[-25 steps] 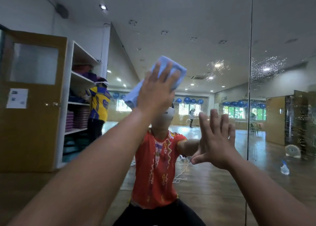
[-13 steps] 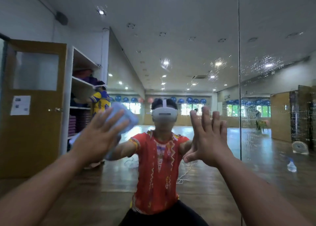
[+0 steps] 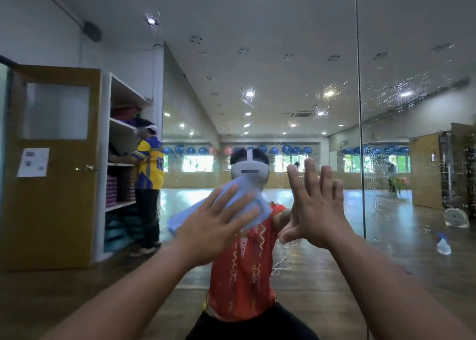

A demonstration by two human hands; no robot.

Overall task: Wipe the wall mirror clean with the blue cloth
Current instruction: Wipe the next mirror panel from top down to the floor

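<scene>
The left hand [image 3: 213,226], fingers straight, presses the blue cloth [image 3: 231,205] flat against the wall mirror [image 3: 283,56], while the right hand [image 3: 318,205] rests open-palmed on the glass beside it, holding nothing.

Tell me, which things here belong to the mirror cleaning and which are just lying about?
Job: wall mirror, blue cloth, left hand pressing it, right hand.
Just about: wooden door, shelf of mats, exercise balls, floor fan.

wall mirror [image 3: 283,56]: glossy smooth glass, droplet-speckled on right; blue cloth [image 3: 248,186]: soft matt fabric; door [image 3: 51,211]: brown wood, satin, frosted pane [image 3: 56,110], matt paper sheet [image 3: 33,162] on it; shelf unit [image 3: 101,159]: white painted, matt; floor [image 3: 38,301]: shiny wood
</scene>
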